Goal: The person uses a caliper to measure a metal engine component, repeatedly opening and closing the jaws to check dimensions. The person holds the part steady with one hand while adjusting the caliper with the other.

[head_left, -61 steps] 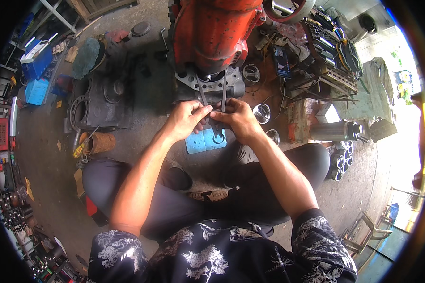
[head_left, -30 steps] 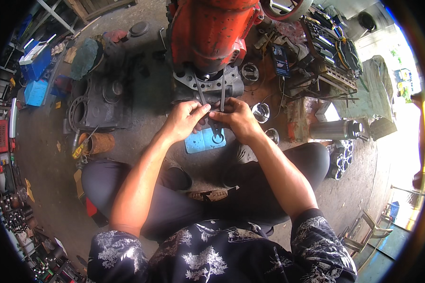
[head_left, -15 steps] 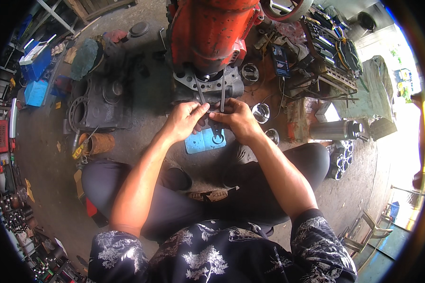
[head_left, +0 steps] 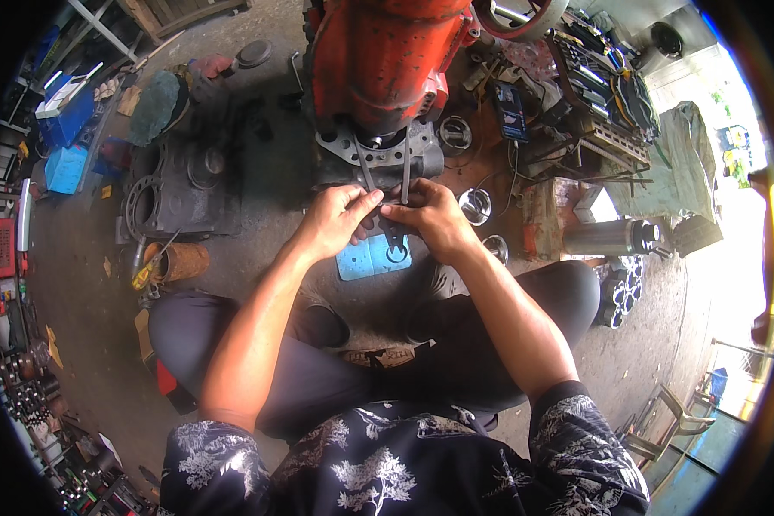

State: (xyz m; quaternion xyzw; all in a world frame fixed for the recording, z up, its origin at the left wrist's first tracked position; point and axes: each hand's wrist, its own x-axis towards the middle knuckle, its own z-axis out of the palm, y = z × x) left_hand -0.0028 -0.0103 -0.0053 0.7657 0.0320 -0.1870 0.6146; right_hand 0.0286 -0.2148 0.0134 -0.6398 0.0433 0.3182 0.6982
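Note:
My left hand [head_left: 336, 220] is closed in a pinch at the near end of a slim grey metal bar [head_left: 365, 165]. My right hand [head_left: 435, 217] is likewise closed, thumb and fingers around the lower end of a second slim bar [head_left: 406, 172]. Both bars run up to a flat metal plate with holes [head_left: 342, 147] under the red engine housing [head_left: 378, 64]. What joins the bars between my fingertips is hidden. A dark, forked-looking part [head_left: 394, 234] shows just below my hands, over a blue sheet [head_left: 371, 262] on the floor.
Pistons [head_left: 474, 206] lie right of my hands. A grey engine block [head_left: 185, 193] stands to the left beside a rusty can [head_left: 183, 261]. On the right are a steel flask [head_left: 606, 236], a phone [head_left: 509, 110] and a tool rack [head_left: 589, 95]. My bent legs flank the work.

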